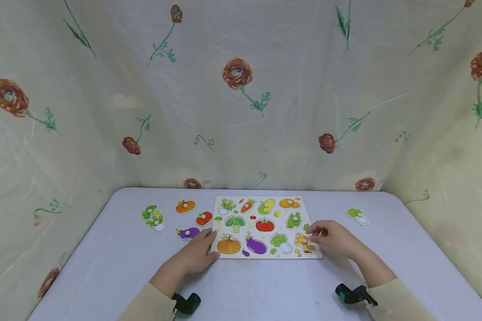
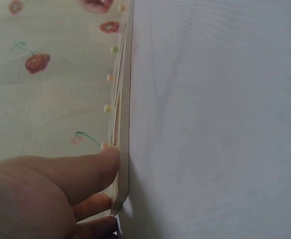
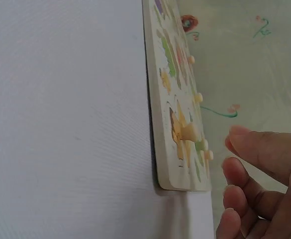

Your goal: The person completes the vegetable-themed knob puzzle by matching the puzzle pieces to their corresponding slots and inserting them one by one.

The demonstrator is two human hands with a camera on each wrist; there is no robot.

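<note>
A white vegetable puzzle board lies on the table. My left hand rests at its near left corner, with the thumb against the front edge and the other fingers along the left side. By the right edge, my right hand hovers with thumb and fingertips apart and nothing between them. Just beside those fingertips is the mushroom piece, lying in the board with its pale knob standing up. The carrot and corn pieces also sit in the board.
Left of the board lie loose pumpkin, tomato and eggplant pieces, with broccoli and radish pieces farther out. A leafy cabbage piece lies to the right. Behind the table hangs a flowered curtain.
</note>
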